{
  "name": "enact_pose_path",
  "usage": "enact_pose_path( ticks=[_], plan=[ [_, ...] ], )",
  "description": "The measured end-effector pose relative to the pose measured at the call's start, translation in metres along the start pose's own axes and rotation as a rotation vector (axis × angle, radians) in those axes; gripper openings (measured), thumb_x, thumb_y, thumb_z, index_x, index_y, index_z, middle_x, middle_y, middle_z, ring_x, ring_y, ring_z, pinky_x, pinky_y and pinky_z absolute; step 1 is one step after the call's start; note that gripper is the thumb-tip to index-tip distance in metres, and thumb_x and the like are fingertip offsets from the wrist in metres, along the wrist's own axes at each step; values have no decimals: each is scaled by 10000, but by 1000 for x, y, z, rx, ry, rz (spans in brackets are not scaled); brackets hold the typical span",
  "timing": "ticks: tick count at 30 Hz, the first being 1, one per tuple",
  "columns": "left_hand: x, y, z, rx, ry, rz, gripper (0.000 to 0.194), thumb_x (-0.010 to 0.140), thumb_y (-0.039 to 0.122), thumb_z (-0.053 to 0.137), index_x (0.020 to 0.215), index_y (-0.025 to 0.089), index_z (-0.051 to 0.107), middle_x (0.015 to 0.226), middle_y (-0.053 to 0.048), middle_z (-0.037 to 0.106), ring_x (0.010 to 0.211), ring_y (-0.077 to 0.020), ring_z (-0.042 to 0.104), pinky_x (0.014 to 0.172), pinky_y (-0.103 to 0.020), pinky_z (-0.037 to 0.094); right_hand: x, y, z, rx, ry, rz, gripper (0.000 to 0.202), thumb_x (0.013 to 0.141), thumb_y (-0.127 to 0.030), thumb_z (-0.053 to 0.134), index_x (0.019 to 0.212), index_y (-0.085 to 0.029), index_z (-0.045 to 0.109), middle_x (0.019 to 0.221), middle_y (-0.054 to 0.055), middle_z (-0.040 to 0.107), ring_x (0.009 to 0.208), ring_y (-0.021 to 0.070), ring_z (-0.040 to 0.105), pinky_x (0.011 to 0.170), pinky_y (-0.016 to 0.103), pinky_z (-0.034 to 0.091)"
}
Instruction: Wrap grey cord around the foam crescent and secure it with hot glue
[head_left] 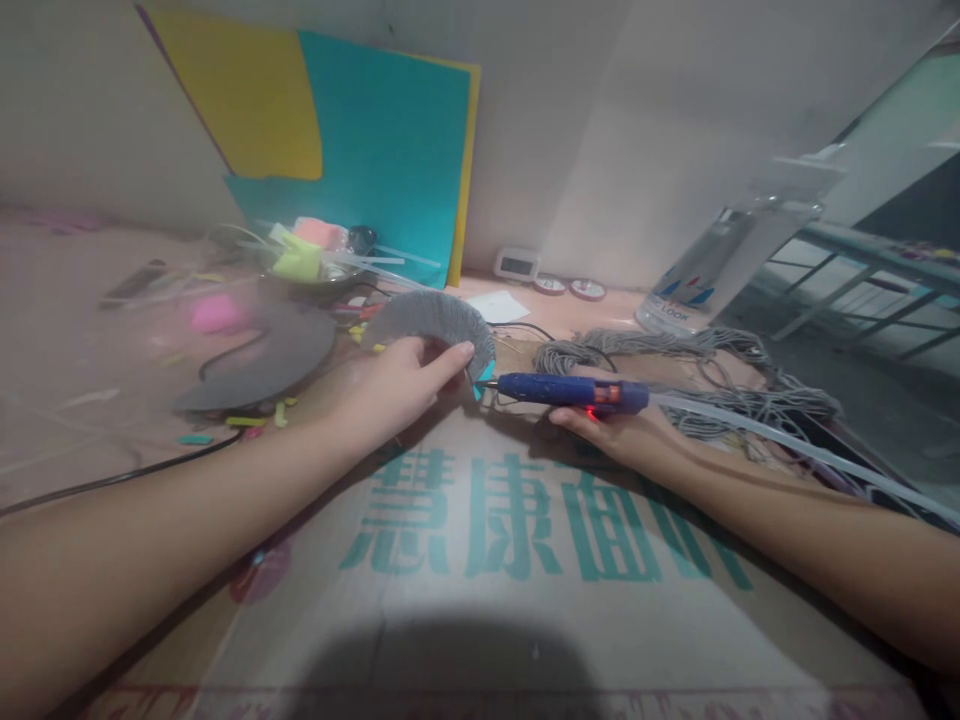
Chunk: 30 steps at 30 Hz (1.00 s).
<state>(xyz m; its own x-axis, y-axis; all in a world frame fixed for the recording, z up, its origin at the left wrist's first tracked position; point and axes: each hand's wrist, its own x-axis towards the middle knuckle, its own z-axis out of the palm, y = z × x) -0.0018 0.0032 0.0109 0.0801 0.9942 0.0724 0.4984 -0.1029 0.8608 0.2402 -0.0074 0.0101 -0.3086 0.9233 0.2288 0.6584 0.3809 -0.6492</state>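
My left hand pinches a curved piece wrapped in grey yarn between thumb and fingers. A bit of teal foam or card shows at the piece's right end. My right hand is wrapped round a blue hot glue gun, lying on its side with a red light lit. Its metal tip points left and is at the teal end; whether they touch I cannot tell. A long clear glue stick sticks out of the gun's back toward the right.
Bundles of grey yarn and a clear bottle are at the right. A grey crescent piece lies left, near a bowl of scraps. Teal sheets lean on the wall. Printed cardboard covers the front.
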Motion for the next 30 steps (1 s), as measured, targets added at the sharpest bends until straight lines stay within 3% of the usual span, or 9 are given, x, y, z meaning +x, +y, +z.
enact_pose_path(
  ticks=[4,10,26,30],
  plan=[
    [0,1,0,-6,6,5,446,855,569,530,664,182,644,723,-49,702,599,-161,577,503,-249,372,1,2,-1,-11,9,-18,340,744,-554,667,686,-255,517,596,-3,539,549,182,517,495,305,410],
    [0,1,1,-6,19,-31,445,844,570,529,677,176,652,727,-52,707,513,-136,532,452,-242,346,0,-4,-4,-50,2,-1,321,761,-542,656,696,-255,527,601,4,545,568,197,535,529,323,440],
    [5,-8,1,6,8,17,499,842,627,508,709,172,663,722,-52,697,656,-180,606,562,-255,405,-1,-2,-4,-33,23,14,303,774,-473,674,693,-240,498,607,-8,542,581,176,550,537,306,470],
    [4,-10,0,36,6,-16,528,831,669,497,739,181,678,728,-51,695,570,-161,575,481,-248,364,0,-4,-5,0,38,41,263,762,-447,678,717,-246,513,625,2,544,632,205,585,559,327,495]
  ],
)
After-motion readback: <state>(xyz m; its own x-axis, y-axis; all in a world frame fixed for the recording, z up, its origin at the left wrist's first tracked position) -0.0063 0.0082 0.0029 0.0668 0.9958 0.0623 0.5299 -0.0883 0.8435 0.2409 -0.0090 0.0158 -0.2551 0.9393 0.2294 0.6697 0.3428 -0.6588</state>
